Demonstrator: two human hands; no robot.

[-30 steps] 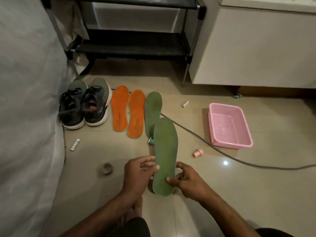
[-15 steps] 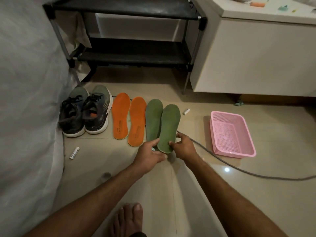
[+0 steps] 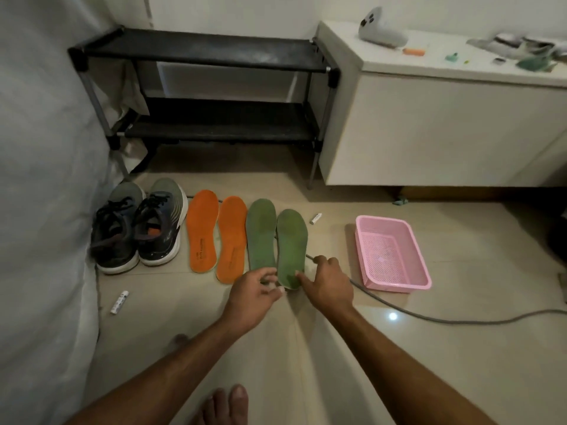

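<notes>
The left hand [image 3: 256, 294] hovers with its fingers loosely curled over the heel of the left green insole [image 3: 260, 234], gripping nothing that I can make out. The right hand [image 3: 329, 282] lays its forefinger on the heel edge of the right green insole [image 3: 292, 245], its other fingers tucked in. Far to the left of both hands stand the sneakers [image 3: 138, 231], then the two orange insoles [image 3: 202, 231], then the green pair lying flat just beyond the fingertips, edges apparently meeting. The step looks like squaring up the last insole, which sits slightly nearer the hands than its mate. Slide its heel forward with light forefinger pressure, keeping it clear of the grey cable [image 3: 454, 322] that passes beneath the right hand, with the pink basket [image 3: 395, 285] further right
</notes>
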